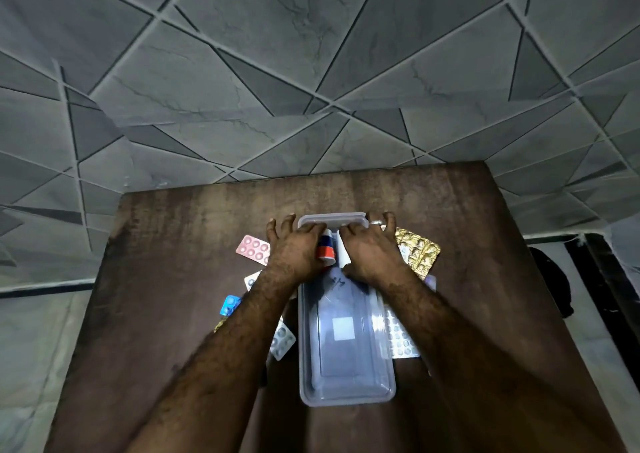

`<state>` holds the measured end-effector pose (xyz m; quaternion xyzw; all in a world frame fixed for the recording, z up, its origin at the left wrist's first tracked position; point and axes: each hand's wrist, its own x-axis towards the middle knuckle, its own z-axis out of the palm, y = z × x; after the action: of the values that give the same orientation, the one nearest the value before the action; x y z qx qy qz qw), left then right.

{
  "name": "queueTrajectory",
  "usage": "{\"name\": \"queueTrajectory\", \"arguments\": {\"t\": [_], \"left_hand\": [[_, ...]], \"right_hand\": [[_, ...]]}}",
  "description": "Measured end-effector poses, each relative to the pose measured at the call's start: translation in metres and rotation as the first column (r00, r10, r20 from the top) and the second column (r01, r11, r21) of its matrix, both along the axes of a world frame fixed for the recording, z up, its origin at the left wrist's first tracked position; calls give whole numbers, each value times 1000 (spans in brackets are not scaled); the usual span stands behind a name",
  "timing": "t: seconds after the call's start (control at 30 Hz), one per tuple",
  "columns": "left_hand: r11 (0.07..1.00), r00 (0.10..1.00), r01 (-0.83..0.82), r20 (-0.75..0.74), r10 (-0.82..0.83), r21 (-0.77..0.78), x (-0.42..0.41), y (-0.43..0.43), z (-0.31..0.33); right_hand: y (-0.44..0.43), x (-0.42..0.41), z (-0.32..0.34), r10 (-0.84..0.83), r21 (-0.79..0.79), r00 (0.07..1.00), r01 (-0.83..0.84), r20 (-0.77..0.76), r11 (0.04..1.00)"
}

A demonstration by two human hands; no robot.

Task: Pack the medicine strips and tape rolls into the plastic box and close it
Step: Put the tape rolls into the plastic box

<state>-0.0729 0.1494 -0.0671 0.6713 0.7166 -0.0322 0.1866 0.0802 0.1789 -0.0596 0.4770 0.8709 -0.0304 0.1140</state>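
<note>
**Both hands on the far end of the plastic box**

The plastic box (346,341) lies lengthwise at the centre of the brown table (173,279), its near end toward the bottom of the frame. A translucent lid (332,218) shows at the far end of the box, above the hands.

The left hand (298,248) rests palm down over the far left part of the box, fingers spread wide and reaching the lid edge. The right hand (370,251) lies palm down over the far right part, fingers likewise spread; a ring (377,223) sits on one finger. Whether either hand grips anything cannot be told. Between the two hands a red, white and blue item (327,248) is visible; its type cannot be determined.

Medicine strips lie on the table around the box:
- pink strip (252,249), left of the left hand;
- blue strip (229,304), lower left, beside the left forearm;
- silver strip (283,341), just left of the box;
- gold strip (419,250), right of the right hand;
- silver strip with many small blisters (401,338), touching the right side of the box.
</note>
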Motion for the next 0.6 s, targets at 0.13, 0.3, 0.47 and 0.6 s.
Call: {"name": "queueTrajectory", "arguments": {"t": [0.13, 0.3, 0.47, 0.6], "left_hand": [[1000, 1000, 11, 17, -11, -9, -3, -2, 1], [998, 998, -3, 69, -2, 69, -10, -11, -3], [932, 926, -263, 338, 170, 250, -30, -31, -2], [826, 755, -540, 529, 388, 163, -59, -61, -12]], "right_hand": [[-2, 0, 3, -10, -36, 1000, 10, -8, 999], [0, 15, 14, -168, -128, 946, 137, -277, 982], [-3, 60, 16, -427, -245, 688, 352, -586, 903], [-6, 91, 3, -436, -352, 796, 300, -420, 887]]}}
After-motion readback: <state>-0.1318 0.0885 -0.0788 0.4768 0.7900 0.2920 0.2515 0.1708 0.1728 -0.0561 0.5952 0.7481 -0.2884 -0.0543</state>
